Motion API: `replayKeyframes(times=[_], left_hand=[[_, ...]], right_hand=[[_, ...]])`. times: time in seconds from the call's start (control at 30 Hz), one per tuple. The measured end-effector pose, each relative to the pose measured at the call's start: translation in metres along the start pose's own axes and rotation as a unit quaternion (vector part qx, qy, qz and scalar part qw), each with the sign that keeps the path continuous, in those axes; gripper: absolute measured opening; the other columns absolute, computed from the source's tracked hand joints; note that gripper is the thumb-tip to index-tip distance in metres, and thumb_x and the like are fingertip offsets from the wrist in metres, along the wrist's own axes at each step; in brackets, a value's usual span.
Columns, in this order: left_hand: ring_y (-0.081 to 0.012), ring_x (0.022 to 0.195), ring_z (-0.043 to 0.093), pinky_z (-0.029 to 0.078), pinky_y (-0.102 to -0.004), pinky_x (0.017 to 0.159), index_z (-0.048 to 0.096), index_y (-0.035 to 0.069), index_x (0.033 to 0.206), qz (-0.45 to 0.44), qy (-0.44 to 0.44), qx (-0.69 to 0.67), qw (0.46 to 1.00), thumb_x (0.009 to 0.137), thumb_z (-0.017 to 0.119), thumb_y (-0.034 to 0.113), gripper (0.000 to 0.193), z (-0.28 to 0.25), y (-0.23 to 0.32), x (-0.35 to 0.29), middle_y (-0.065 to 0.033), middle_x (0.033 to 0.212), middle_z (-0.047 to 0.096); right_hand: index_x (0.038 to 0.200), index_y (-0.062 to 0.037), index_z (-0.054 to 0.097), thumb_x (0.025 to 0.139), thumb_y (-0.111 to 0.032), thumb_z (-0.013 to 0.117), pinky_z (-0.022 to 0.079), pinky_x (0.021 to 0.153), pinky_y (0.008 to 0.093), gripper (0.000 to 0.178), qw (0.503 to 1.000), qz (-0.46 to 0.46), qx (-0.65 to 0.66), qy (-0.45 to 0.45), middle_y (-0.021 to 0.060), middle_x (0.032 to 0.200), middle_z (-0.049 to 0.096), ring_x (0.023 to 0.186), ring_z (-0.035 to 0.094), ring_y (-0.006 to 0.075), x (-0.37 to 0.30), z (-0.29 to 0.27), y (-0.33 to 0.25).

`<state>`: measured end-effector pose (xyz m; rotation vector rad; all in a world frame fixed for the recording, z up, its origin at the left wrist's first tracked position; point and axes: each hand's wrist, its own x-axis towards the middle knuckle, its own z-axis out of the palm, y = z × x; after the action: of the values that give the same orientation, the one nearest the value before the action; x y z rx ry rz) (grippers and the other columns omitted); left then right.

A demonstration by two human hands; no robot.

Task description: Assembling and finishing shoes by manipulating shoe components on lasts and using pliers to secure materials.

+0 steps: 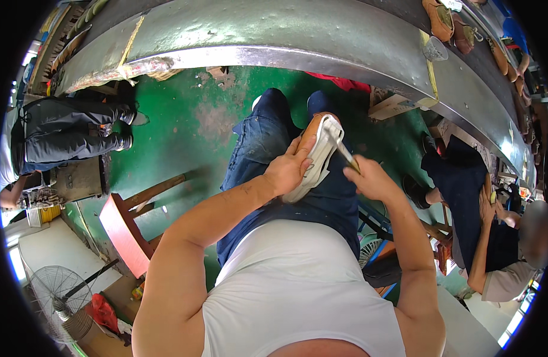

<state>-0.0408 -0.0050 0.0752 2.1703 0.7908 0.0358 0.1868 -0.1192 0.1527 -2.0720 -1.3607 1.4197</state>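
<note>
A tan shoe with a whitish underside (322,149) rests over my thighs, its underside turned up and its toe pointing away from me. My left hand (289,169) is closed around the shoe's left side, with the thumb along the edge. In my right hand (371,179) is a slim brush-like tool (347,153) with a light handle, gripped between thumb and fingers. The tool slants across to the underside near the toe and seems to touch it; its tip is blurred, so its exact kind is unclear.
A metal-topped bench (274,35) curves across the far side, with several shoes (440,21) at its right end. Left of me are a wooden stool (128,232) and a caged fan (60,303). One person (71,131) stands at left; another (494,238) sits at right.
</note>
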Motion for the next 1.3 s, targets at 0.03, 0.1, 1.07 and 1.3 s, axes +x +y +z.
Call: replayKeyframes(times=[0.03,0.1,1.07,1.3], left_hand=[[-0.0474,0.099,0.065,0.054,-0.0479,0.091,0.021,0.02,0.157,-0.005,-0.004,0.009,1.0,0.102,0.046,0.026,0.061,-0.001,0.0,0.001,-0.0305,0.153,0.031],[-0.0461,0.095,0.067,0.056,-0.0477,0.087,0.021,0.027,0.158,-0.009,-0.01,0.016,1.0,0.102,0.046,0.03,0.061,-0.006,0.007,0.003,-0.0313,0.153,0.031],[-0.0373,0.097,0.07,0.057,-0.041,0.086,0.045,0.003,0.132,0.045,0.096,-0.05,0.993,0.073,0.08,0.011,0.069,-0.111,0.043,-0.02,-0.0234,0.11,0.068],[-0.0135,0.088,0.066,0.055,-0.0307,0.076,0.059,-0.002,0.113,0.083,0.17,-0.353,0.916,0.086,0.079,0.014,0.037,-0.111,0.087,0.064,-0.0098,0.102,0.069]], right_hand=[[0.099,0.0024,0.058,0.098,-0.028,0.056,0.052,0.075,0.048,0.03,1.0,0.001,0.0,0.0,0.0243,0.083,0.066,0.08,0.065,0.046,0.007,0.004,-0.002],[0.103,0.0014,0.057,0.1,-0.028,0.053,0.053,0.072,0.0424,0.03,0.96,-0.164,-0.029,0.227,0.0195,0.081,0.065,0.076,0.067,0.0353,0.025,0.022,0.001],[0.122,0.0008,0.057,0.098,-0.019,0.061,0.049,0.071,0.0267,0.031,0.87,-0.113,0.4,0.263,0.0024,0.097,0.064,0.083,0.061,0.0096,-0.031,0.121,0.082],[0.118,-0.0001,0.057,0.1,-0.019,0.058,0.046,0.066,0.0228,0.026,0.889,-0.089,0.379,0.241,0.0013,0.087,0.064,0.079,0.06,0.0089,-0.028,0.105,0.084]])
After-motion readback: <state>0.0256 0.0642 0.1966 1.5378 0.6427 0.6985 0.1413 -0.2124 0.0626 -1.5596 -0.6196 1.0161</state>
